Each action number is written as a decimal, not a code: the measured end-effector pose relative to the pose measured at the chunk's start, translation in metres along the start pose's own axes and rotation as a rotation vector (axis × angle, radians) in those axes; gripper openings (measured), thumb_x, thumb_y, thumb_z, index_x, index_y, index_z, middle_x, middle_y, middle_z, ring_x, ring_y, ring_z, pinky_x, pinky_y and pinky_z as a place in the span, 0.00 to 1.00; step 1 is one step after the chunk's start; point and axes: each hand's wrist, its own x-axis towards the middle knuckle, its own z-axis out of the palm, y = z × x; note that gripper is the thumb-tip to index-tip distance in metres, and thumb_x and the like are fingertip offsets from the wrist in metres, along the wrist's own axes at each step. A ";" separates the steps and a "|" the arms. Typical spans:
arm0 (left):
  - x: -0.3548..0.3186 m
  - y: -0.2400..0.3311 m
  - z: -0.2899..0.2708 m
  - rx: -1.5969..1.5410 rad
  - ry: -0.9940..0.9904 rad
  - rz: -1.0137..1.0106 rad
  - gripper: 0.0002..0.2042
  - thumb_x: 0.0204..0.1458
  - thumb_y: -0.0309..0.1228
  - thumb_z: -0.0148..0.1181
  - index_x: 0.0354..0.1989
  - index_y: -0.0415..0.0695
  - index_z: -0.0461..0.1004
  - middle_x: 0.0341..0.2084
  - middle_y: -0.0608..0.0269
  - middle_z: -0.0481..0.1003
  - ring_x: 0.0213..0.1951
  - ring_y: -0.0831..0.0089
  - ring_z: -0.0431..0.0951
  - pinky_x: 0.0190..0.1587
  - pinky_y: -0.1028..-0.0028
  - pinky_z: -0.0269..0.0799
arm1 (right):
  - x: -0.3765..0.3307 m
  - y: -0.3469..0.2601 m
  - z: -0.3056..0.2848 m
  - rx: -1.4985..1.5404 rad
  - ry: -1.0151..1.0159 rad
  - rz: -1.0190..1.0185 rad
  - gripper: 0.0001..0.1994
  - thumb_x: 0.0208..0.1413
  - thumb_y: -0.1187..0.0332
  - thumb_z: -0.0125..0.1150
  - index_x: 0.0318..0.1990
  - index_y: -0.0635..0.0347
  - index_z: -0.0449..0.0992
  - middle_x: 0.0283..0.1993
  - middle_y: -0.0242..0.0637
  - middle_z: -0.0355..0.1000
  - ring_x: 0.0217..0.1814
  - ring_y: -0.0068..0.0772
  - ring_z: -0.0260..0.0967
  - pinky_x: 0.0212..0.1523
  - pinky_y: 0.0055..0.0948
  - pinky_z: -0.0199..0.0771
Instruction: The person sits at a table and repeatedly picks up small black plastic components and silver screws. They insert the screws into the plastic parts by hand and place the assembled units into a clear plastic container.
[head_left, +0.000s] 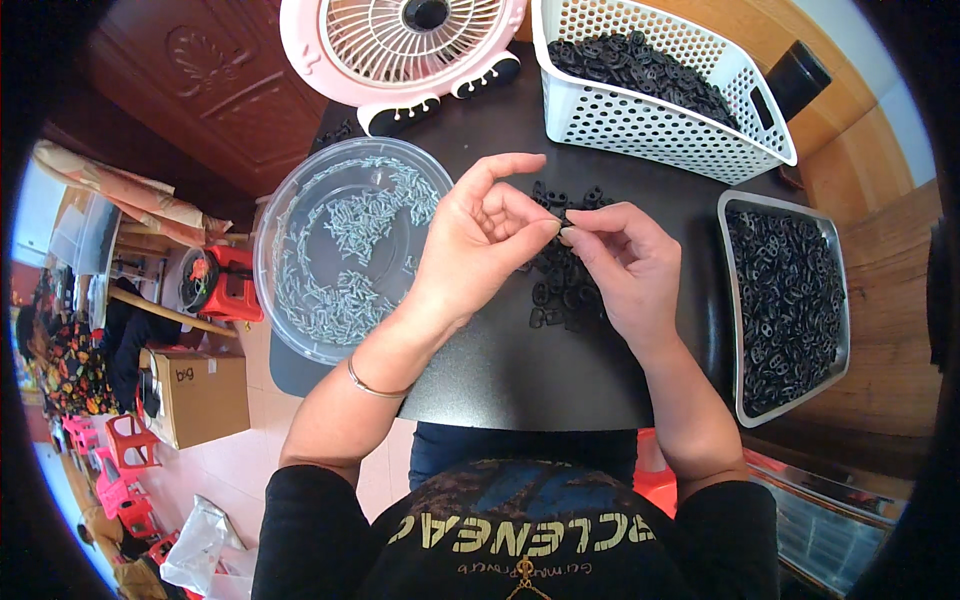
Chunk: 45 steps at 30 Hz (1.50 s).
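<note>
Over the black table, my left hand (480, 228) and my right hand (637, 262) meet at their fingertips. Thumb and forefinger of the right pinch a small black plastic piece (563, 221), mostly covered by the fingers. The left thumb and forefinger are pressed together against it; whatever they hold is too small to make out. Beneath the hands lies a loose pile of small black plastic pieces (560, 292), some with holes. Left of my left hand stands a round clear tub (268, 262) with many small silvery screws (362, 222) in it.
A pink fan (318, 62) stands at the far left of the table (500, 385). Behind the hands is a white perforated basket (640, 130) of black pieces. A metal tray (733, 300) at the right holds more. A cardboard box (208, 400) sits on the floor.
</note>
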 end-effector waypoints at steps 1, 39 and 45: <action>0.000 -0.001 0.001 0.052 0.002 0.022 0.24 0.43 0.16 0.56 0.51 0.36 0.59 0.24 0.67 0.72 0.28 0.86 0.71 0.32 0.88 0.65 | 0.000 -0.001 0.000 0.012 0.010 0.034 0.06 0.45 0.81 0.58 0.33 0.66 0.74 0.31 0.34 0.69 0.32 0.18 0.68 0.34 0.16 0.70; -0.001 -0.005 0.003 0.301 0.061 -0.037 0.02 0.46 0.21 0.56 0.29 0.37 0.71 0.24 0.68 0.72 0.28 0.86 0.69 0.33 0.86 0.65 | 0.003 -0.003 -0.002 0.161 0.002 0.152 0.05 0.47 0.79 0.56 0.33 0.66 0.68 0.31 0.35 0.70 0.34 0.21 0.70 0.37 0.17 0.71; 0.001 -0.012 0.000 0.481 0.062 0.206 0.03 0.45 0.21 0.57 0.28 0.35 0.72 0.22 0.67 0.73 0.24 0.87 0.70 0.27 0.86 0.66 | 0.003 -0.004 -0.003 0.187 -0.012 0.170 0.05 0.47 0.79 0.56 0.33 0.67 0.68 0.32 0.35 0.70 0.34 0.21 0.70 0.37 0.17 0.71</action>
